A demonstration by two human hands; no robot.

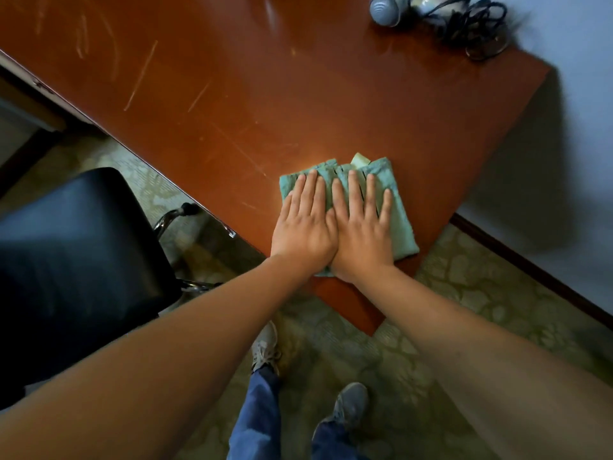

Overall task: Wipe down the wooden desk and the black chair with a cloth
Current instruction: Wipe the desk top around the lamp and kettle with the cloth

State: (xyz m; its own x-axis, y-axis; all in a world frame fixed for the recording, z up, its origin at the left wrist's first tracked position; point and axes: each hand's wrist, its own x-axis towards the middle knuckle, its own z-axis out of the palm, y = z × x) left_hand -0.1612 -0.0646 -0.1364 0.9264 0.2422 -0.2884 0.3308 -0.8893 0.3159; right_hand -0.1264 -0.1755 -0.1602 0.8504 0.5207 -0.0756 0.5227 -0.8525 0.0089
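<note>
**Bench wipe under way at near corner; chair not yet reached**

A folded teal-green terry cloth [394, 210] is pressed flat on the reddish-brown wooden bench [232, 94], close to its near right corner. Both hands are laid on it side by side, touching along their inner edges: the left hand [303, 227] on the cloth's left part, the right hand [361, 234] on its middle. The fingers [353, 194] of both hands are held straight and only slightly spread; nothing is gripped, the cloth being pinned under the palms. A paler patch of the cloth shows at its far edge.

Progress, as judged: the bench stage is in hand. Pale streaks and scratch-like marks are seen over the bench's left and middle parts; whether they are dirt or wear cannot be told, so the wiped share cannot be fixed. The far right corner is taken up by a grey-blue rounded appliance [386, 9] and a tangle of dark cord [471, 24], so that area probably remains to be wiped.

The black padded chair [76, 260] stands at the left, beside the bench edge and well apart from the cloth. It is judged untouched; that stage is left.
</note>
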